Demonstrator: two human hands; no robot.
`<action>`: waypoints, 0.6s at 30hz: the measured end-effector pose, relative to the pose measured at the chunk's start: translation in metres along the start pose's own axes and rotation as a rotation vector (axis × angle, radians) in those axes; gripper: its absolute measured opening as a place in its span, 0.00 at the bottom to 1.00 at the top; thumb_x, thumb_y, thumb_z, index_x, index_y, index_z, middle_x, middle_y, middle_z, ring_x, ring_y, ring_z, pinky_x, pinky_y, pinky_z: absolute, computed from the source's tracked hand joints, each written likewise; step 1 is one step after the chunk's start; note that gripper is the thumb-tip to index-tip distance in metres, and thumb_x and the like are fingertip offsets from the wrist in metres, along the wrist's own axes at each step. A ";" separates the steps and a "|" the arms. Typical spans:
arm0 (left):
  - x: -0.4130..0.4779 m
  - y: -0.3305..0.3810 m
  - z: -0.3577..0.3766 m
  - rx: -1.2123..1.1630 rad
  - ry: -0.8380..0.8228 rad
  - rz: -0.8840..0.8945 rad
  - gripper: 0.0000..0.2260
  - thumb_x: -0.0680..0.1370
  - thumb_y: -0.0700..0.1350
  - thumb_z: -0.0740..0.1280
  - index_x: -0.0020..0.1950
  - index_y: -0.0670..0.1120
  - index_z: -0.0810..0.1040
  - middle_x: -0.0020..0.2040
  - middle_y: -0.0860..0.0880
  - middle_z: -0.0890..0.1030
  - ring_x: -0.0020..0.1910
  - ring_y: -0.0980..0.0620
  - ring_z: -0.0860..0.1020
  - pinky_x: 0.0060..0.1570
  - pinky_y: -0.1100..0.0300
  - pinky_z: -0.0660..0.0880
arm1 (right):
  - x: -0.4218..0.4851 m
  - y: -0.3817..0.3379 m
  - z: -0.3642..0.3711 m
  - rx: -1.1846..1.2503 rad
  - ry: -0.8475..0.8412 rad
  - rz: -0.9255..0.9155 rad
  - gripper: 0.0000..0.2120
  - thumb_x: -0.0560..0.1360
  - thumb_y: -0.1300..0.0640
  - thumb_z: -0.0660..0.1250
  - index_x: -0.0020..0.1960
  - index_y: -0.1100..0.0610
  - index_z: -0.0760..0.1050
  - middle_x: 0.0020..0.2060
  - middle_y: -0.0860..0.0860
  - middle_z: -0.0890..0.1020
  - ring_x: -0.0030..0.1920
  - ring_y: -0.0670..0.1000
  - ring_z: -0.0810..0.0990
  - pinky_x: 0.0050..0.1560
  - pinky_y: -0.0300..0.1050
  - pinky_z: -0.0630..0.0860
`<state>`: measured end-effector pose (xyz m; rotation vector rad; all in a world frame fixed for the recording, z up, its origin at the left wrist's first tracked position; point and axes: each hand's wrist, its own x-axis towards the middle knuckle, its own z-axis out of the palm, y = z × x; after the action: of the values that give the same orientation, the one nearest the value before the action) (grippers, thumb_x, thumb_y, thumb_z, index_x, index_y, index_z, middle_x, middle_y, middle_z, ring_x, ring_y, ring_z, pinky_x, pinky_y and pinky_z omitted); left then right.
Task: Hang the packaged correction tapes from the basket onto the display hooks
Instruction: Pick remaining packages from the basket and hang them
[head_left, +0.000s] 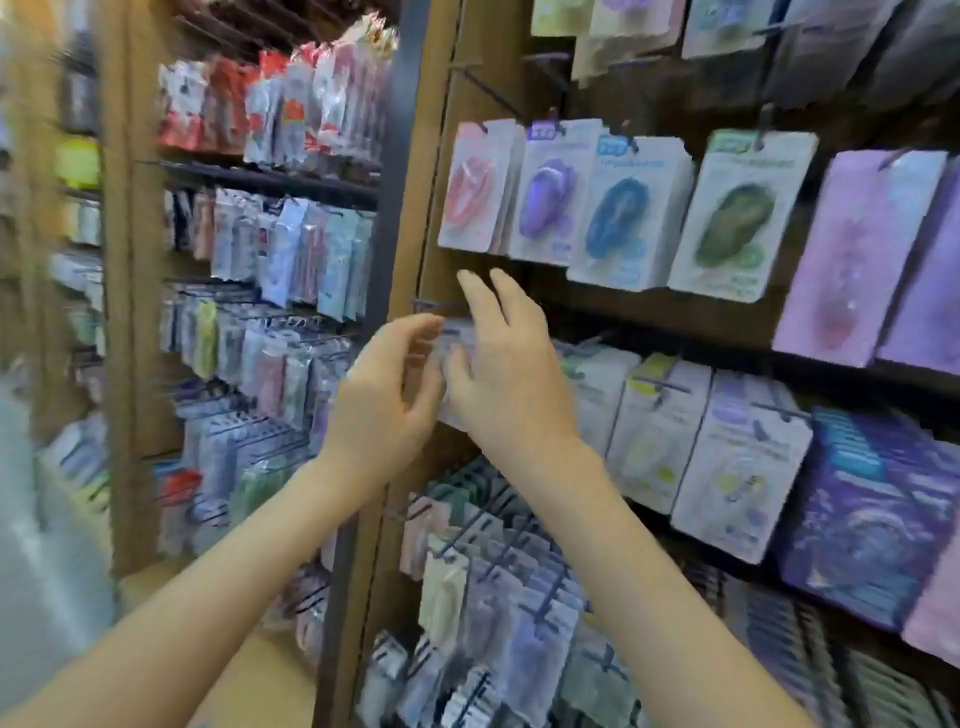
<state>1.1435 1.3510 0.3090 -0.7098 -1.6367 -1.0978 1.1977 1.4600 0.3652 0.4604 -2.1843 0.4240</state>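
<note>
Two hands below the hook (432, 306): left hand (384, 400) pinches the packet (458, 336), right hand (511, 379) presses it, fingers straight. I would align its hole with the hook tip.

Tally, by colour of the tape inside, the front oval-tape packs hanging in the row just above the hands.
pink pack: 1
purple pack: 1
blue pack: 1
green pack: 1
Total: 4

Wooden board (470, 78), display hooks (493, 96), hanging correction tapes (737, 218)
</note>
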 end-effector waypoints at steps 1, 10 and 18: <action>-0.016 -0.020 -0.014 0.020 -0.019 -0.068 0.15 0.78 0.42 0.62 0.64 0.40 0.73 0.55 0.49 0.78 0.53 0.58 0.75 0.55 0.70 0.71 | -0.001 -0.010 0.031 0.047 -0.058 0.012 0.28 0.76 0.61 0.63 0.75 0.57 0.61 0.73 0.57 0.63 0.73 0.56 0.59 0.72 0.50 0.60; -0.221 -0.243 -0.166 0.344 -0.296 -0.715 0.19 0.75 0.47 0.59 0.62 0.40 0.74 0.54 0.41 0.79 0.50 0.42 0.79 0.50 0.51 0.76 | -0.070 -0.095 0.358 0.259 -0.682 0.080 0.26 0.78 0.59 0.61 0.75 0.58 0.61 0.69 0.57 0.68 0.69 0.57 0.65 0.65 0.50 0.65; -0.535 -0.372 -0.207 0.503 -0.434 -1.429 0.27 0.70 0.42 0.57 0.69 0.36 0.69 0.57 0.35 0.78 0.55 0.36 0.77 0.55 0.48 0.73 | -0.309 -0.100 0.619 0.291 -1.229 0.296 0.23 0.75 0.61 0.64 0.70 0.63 0.68 0.61 0.62 0.75 0.63 0.62 0.73 0.61 0.53 0.68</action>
<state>1.0876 1.0386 -0.2961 0.7964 -2.7300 -1.3587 1.0062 1.1492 -0.2313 0.6585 -3.4254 0.7518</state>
